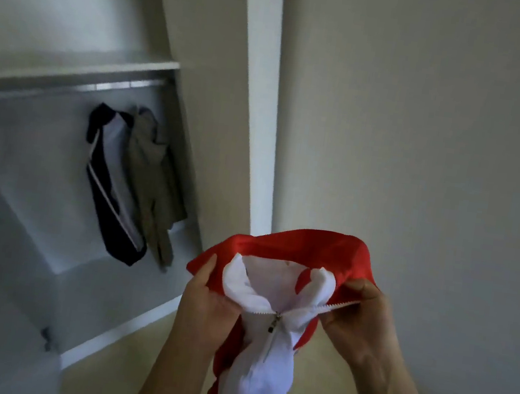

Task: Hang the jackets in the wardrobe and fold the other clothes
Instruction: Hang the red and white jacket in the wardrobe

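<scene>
I hold a red and white zip jacket (271, 324) up in front of me, low and right of centre. My left hand (205, 302) grips its collar on the left side, and my right hand (358, 315) grips the collar and the zipper edge on the right. The zipper pull sits between my hands. The open wardrobe (53, 202) stands to the left. On its rail (107, 87) hang a dark navy jacket with white stripes (111, 184) and a grey-khaki jacket (154, 183) beside it.
A shelf (77, 65) runs above the rail. The wardrobe's white side panel (258, 97) rises between the opening and a plain wall (425, 136) on the right. Beige floor (118, 360) shows below my forearms.
</scene>
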Demonstrator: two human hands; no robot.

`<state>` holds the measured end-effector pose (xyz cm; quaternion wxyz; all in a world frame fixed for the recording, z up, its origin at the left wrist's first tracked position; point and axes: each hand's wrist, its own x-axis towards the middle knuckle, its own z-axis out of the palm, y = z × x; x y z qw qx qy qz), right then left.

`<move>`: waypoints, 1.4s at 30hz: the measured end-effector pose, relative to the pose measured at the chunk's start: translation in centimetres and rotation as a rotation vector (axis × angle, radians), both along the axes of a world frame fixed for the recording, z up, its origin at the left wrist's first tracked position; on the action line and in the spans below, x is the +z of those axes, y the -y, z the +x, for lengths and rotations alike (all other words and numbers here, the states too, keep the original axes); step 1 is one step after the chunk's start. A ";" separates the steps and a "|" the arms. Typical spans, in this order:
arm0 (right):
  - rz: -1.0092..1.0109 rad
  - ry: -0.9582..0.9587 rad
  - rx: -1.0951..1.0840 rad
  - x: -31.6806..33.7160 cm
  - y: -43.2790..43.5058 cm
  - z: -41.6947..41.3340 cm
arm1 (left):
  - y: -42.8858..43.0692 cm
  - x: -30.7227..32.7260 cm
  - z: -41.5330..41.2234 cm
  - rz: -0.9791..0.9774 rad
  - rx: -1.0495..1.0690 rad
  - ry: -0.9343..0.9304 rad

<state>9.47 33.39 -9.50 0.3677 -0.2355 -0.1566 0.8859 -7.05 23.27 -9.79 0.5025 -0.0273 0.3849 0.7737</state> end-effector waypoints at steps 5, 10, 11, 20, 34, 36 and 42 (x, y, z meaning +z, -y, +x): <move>0.033 0.099 0.178 -0.3 1.0 -11.2 | 4.0 1.1 -7.9 0.056 0.265 -0.132; -0.025 0.113 0.331 -0.8 1.9 -20.5 | 6.4 0.5 -15.6 0.005 0.409 -0.075; -0.025 0.131 0.352 -1.0 1.6 -22.3 | 6.6 0.0 -17.1 0.003 0.426 -0.048; -0.005 0.299 0.658 -4.4 -3.2 -39.3 | 4.6 -2.6 -29.3 -0.021 0.675 0.068; 0.679 0.636 0.944 -7.9 -6.4 -63.4 | 3.5 -4.4 -46.0 -0.074 0.949 0.100; 0.824 0.710 0.912 -8.1 -6.0 -67.1 | 3.5 -5.1 -49.0 -0.063 0.939 0.107; 1.192 0.788 0.877 -7.0 -3.3 -78.5 | 4.5 -6.3 -58.0 -0.020 0.848 0.190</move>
